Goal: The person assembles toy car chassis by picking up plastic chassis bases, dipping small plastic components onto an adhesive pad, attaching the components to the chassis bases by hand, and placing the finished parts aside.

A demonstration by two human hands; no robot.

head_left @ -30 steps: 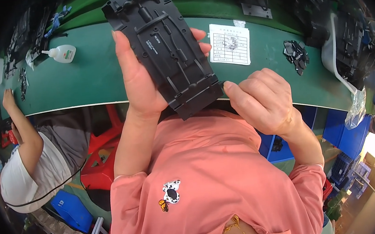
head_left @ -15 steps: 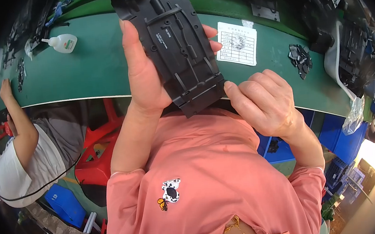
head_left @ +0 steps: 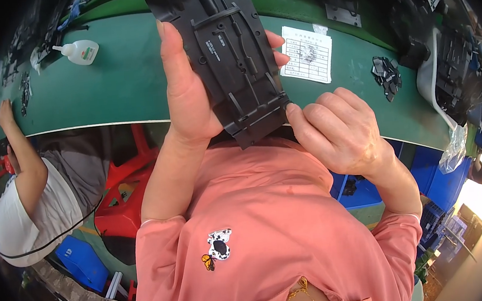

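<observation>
My left hand [head_left: 186, 92] is wrapped round a long black plastic toy car chassis [head_left: 233, 53], its thumb along the left edge and fingertips showing past the right edge. The underside, moulded with pipes and ribs, faces me, held tilted above the table's front edge. My right hand [head_left: 340, 133] is closed at the chassis's lower right corner, with thumb and curled fingers pressed together. A small dark bit shows at those fingertips; I cannot tell whether it is a separate piece or the chassis's corner.
The green table [head_left: 132, 85] bears a white squeeze bottle [head_left: 79, 52], a printed sheet [head_left: 307, 56] and a pile of small black parts [head_left: 386, 76]. A bin of black parts [head_left: 456, 68] stands at right. A co-worker in a white shirt [head_left: 34, 211] sits left, near a red chair [head_left: 121, 209].
The chassis and my left hand have shifted slightly to the right. My right hand stays closed at the same corner, nearly still.
</observation>
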